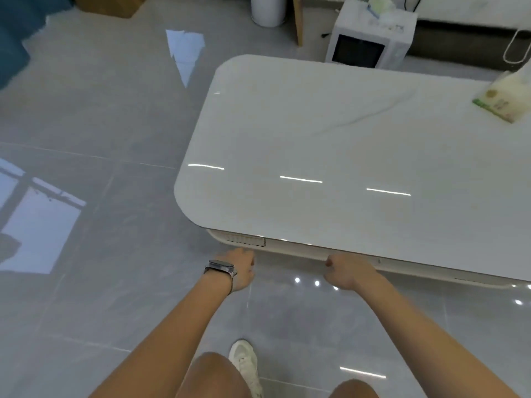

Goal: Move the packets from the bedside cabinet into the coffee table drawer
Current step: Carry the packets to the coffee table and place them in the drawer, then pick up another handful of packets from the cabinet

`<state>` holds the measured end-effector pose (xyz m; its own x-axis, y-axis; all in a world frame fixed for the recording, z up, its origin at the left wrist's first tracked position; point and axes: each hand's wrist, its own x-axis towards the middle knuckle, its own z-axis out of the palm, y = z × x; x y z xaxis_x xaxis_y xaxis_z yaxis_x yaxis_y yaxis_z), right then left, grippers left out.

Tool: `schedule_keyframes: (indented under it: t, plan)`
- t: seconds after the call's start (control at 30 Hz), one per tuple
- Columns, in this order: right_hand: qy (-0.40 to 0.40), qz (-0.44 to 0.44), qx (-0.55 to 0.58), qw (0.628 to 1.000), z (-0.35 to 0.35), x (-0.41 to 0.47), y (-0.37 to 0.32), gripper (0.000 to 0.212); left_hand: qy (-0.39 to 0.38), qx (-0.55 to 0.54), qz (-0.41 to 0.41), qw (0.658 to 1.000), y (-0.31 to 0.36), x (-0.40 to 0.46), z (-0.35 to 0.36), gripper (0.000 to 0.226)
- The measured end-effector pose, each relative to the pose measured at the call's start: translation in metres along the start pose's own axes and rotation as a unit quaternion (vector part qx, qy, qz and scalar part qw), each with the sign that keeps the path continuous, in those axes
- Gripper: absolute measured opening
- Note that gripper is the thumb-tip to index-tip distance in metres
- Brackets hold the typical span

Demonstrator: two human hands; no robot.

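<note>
One packet [501, 103] on table [330, 145], far right corner, well apart from hands. Drawer front [301, 249] under near table edge. Two hands: left hand [240, 270] curled, holds nothing seen; right hand [346, 271] curled at drawer front, grip unclear. One watch [221, 267] on left wrist.

Glossy white marble-look coffee table [330, 145] on grey tiled floor [100, 225], green-and-cream packet [501, 100] near its far right edge.
</note>
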<state>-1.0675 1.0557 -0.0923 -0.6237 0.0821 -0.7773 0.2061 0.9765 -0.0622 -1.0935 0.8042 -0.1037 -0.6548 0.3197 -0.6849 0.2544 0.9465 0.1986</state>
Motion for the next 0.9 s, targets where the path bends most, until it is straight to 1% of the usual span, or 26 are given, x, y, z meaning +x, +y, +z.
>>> schedule_keyframes:
  t: [0.2, 0.3, 0.4, 0.53, 0.7, 0.8, 0.9]
  plan:
    - [-0.025, -0.047, -0.049, 0.997, -0.107, -0.126, -0.102, 0.051, -0.008, -0.084, -0.087, 0.993, -0.073, -0.160, -0.091, 0.040]
    - [-0.016, -0.079, -0.060, 0.995, -0.149, -0.181, -0.161, 0.056, -0.017, -0.136, -0.123, 0.983, -0.112, -0.230, -0.128, 0.047]
    - [0.004, -0.115, -0.079, 0.990, -0.184, -0.221, -0.224, 0.060, 0.001, -0.157, -0.160, 0.975, -0.150, -0.286, -0.164, 0.050]
    - [0.036, -0.181, -0.101, 0.978, -0.223, -0.253, -0.308, 0.062, 0.058, -0.190, -0.203, 0.959, -0.196, -0.346, -0.205, 0.050]
    - [0.054, -0.263, -0.146, 0.952, -0.252, -0.269, -0.407, 0.064, 0.107, -0.230, -0.261, 0.931, -0.246, -0.399, -0.220, 0.050]
    - [0.053, -0.302, -0.194, 0.932, -0.254, -0.270, -0.464, 0.065, 0.122, -0.257, -0.292, 0.913, -0.279, -0.424, -0.214, 0.052]
    - [0.049, -0.341, -0.235, 0.909, -0.253, -0.265, -0.526, 0.069, 0.123, -0.292, -0.338, 0.886, -0.315, -0.445, -0.203, 0.056]
